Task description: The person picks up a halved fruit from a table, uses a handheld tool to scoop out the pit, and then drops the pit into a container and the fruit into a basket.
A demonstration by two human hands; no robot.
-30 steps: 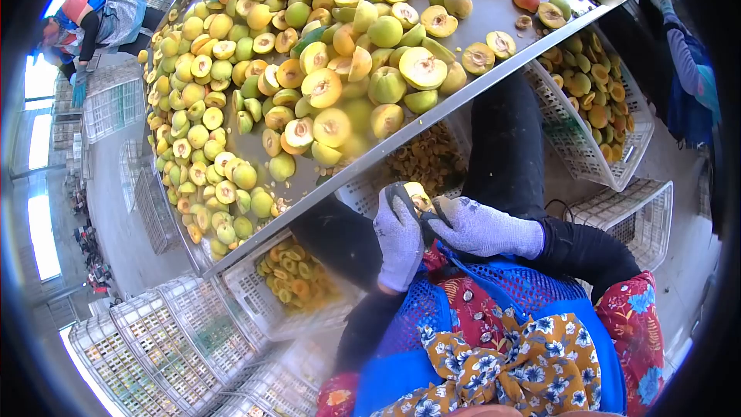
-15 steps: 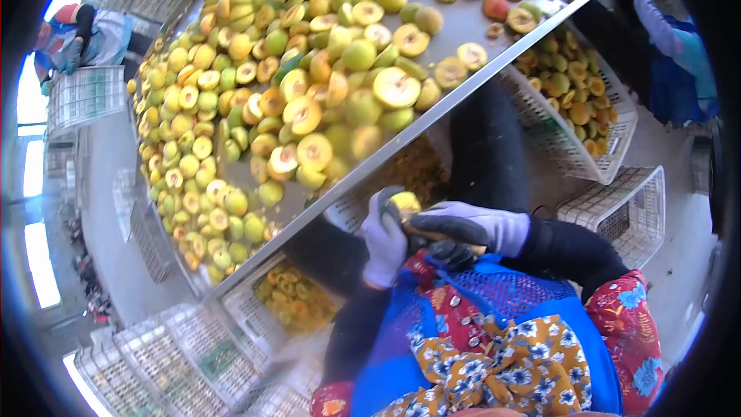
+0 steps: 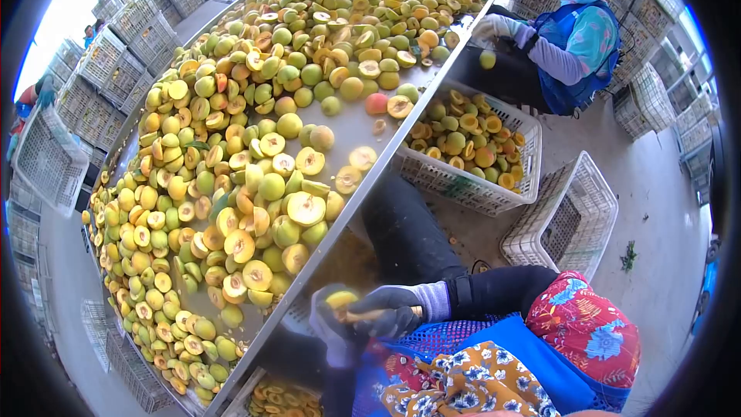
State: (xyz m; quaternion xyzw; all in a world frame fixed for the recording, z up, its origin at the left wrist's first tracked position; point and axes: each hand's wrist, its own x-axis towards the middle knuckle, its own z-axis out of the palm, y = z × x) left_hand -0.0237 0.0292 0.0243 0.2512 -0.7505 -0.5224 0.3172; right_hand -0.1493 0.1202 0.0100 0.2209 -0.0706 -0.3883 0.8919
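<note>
Close above my lap, my left hand, in a grey-and-lilac work glove, has its fingers curled around a yellow peach half. My right hand, gloved the same way, presses up against the fruit. It grips a small tool with a wooden handle; the working end is hidden between the hands. Just beyond them runs the metal rim of a sloping table, heaped with whole and halved peaches, many cut faces showing the pit.
A white crate of peach halves stands right of the table, beside another white crate. Partly filled crate below my left arm. Across, a co-worker sits at the rim, a fruit near their gloved hands. Stacked crates line the back.
The view has swung up and right, bringing the co-worker and stacked crates into sight. My hands stay together around the peach half, now lower and further left in view.
</note>
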